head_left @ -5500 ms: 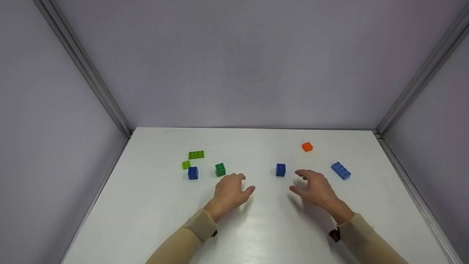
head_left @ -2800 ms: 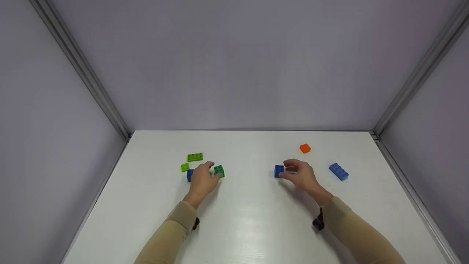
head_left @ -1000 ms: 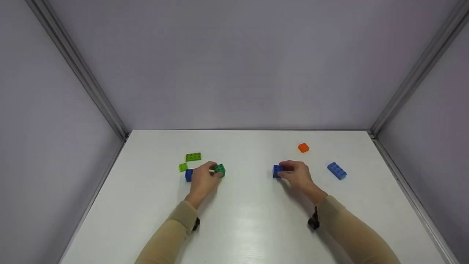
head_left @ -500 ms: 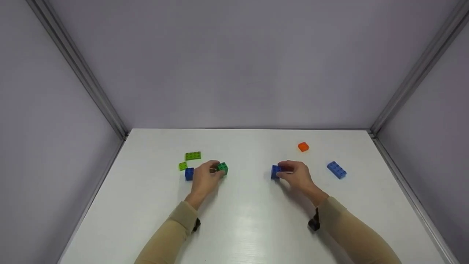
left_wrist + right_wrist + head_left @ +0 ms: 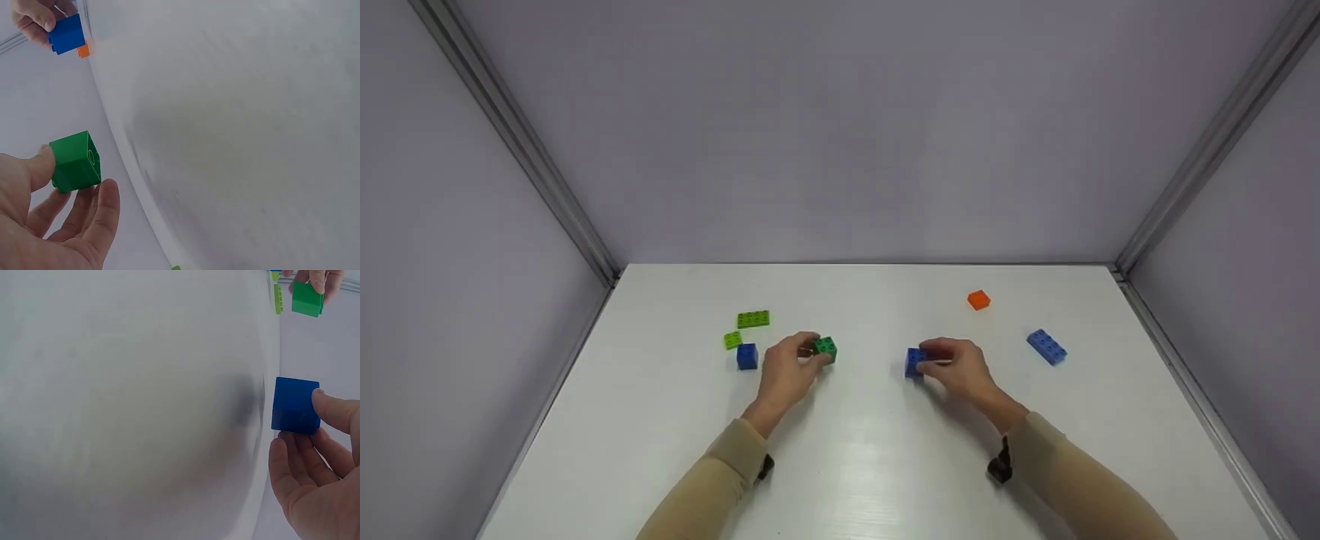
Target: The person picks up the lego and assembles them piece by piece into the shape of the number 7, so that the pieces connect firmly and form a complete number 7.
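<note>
My left hand (image 5: 787,375) pinches a green toy brick (image 5: 76,160) between thumb and fingers. In the left wrist view the hollow underside of that brick shows, and it looks lifted off the table. On the right, my right hand (image 5: 962,370) pinches a dark blue toy brick (image 5: 295,406), also raised. A gap of white tabletop separates the two bricks in the head view. Close to the left hand stands a second dark blue brick (image 5: 747,356), touched by neither hand.
A lime 2x4 brick (image 5: 754,319) and a small lime brick (image 5: 733,340) lie at left on the white table (image 5: 855,465). Farther right are an orange brick (image 5: 979,300) and a long blue brick (image 5: 1046,346). Grey walls (image 5: 840,135) enclose the table.
Both hands came to their bricks and took hold of them. Since then the green brick has moved right and the dark blue brick left and nearer, so the two are closer together.
</note>
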Demonstrator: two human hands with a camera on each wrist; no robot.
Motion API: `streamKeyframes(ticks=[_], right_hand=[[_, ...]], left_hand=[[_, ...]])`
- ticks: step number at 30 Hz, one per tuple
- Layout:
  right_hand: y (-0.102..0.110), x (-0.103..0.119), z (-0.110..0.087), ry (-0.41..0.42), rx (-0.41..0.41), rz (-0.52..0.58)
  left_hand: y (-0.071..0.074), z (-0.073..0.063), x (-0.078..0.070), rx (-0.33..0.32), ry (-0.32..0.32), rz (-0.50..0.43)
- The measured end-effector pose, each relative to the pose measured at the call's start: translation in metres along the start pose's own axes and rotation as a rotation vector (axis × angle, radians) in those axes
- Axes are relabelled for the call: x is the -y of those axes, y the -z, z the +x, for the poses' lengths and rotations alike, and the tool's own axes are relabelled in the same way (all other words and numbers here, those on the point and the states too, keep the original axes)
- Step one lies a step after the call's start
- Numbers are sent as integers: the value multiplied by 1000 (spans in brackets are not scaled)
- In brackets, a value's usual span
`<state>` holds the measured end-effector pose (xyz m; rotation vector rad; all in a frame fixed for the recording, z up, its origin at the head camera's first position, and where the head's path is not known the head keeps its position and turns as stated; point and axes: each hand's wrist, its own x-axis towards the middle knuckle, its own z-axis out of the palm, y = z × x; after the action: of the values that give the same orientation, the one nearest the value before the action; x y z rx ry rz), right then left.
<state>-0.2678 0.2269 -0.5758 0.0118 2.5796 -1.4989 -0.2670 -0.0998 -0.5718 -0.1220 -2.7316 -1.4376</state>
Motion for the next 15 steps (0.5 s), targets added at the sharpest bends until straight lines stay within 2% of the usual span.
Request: streamKeyframes(ticks=[15], right_hand=[[-18,3,-11,24,19,19]], left_hand=[[-7,-17,-23,73,-105,-31]])
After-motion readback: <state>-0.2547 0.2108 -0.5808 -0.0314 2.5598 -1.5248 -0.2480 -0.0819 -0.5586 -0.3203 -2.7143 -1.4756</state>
